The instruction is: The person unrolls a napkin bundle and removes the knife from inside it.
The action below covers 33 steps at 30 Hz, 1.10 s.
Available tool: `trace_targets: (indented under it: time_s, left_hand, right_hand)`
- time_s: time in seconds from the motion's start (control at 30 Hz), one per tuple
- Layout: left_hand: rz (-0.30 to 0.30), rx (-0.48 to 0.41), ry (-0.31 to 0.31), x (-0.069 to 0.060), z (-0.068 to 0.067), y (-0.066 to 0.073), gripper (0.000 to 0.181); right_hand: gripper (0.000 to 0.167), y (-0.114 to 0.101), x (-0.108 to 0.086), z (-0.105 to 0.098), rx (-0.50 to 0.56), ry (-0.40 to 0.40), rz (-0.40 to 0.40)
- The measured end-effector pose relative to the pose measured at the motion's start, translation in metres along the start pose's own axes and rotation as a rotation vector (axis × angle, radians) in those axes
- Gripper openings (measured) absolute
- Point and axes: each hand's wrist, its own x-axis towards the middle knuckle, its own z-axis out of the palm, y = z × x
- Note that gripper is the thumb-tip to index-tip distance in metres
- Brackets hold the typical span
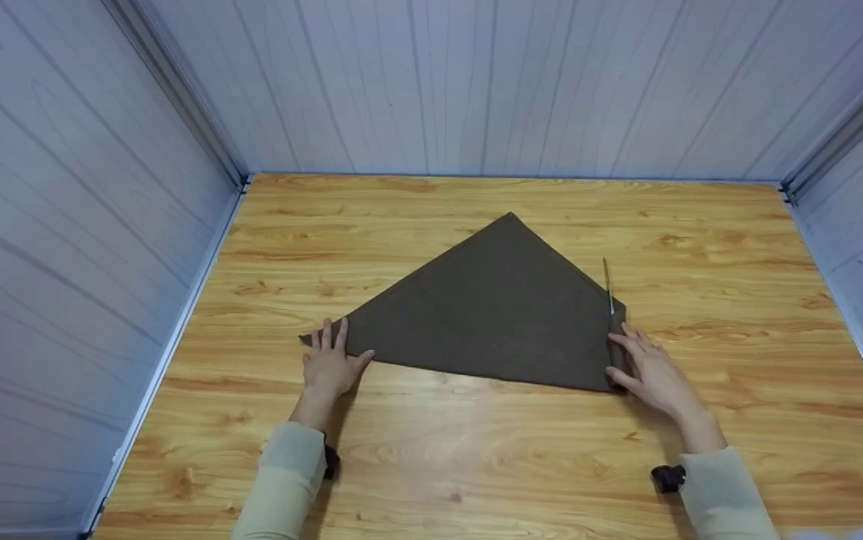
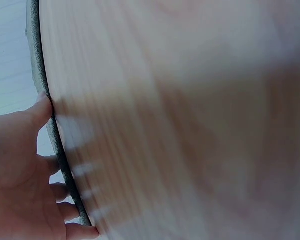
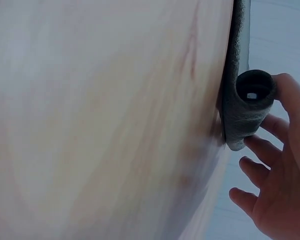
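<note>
A dark brown cloth (image 1: pixel 476 315) lies folded into a broad triangle, its right corner wound into a roll (image 3: pixel 247 112). A thin metal piece (image 1: pixel 608 285), perhaps a cutlery handle, juts from the roll's far end; the rest is hidden in the cloth. The left hand (image 1: pixel 328 369) lies with spread fingers on the cloth's left corner, its thumb at the near edge. At the right, the right hand (image 1: pixel 656 375) bends its thumb and fingers over the roll. The right wrist view shows the roll's hollow end, with a small pale spot inside.
The wood-grain table (image 1: pixel 446 450) surrounds the cloth. Pale panel walls (image 1: pixel 431 90) stand along its back and both sides. A dark wrist device (image 1: pixel 669 478) sits by the right sleeve.
</note>
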Motion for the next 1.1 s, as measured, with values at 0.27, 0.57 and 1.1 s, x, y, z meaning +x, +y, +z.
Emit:
trace_targets:
  time_s: [0.27,0.57,1.1]
  left_hand:
    - [-0.011,-0.007,0.0,0.0,-0.001,0.001,0.078]
    - [-0.003,-0.017,0.006,-0.001,-0.001,0.001,0.078]
    - [-0.002,0.01,-0.005,0.0,0.0,0.0,0.078]
  right_hand:
    - [0.058,0.006,-0.004,-0.006,0.026,-0.016,0.012]
    - [0.058,0.015,-0.014,-0.008,0.061,-0.04,0.082]
    - [0.055,0.005,-0.014,-0.005,0.095,0.0,0.119]
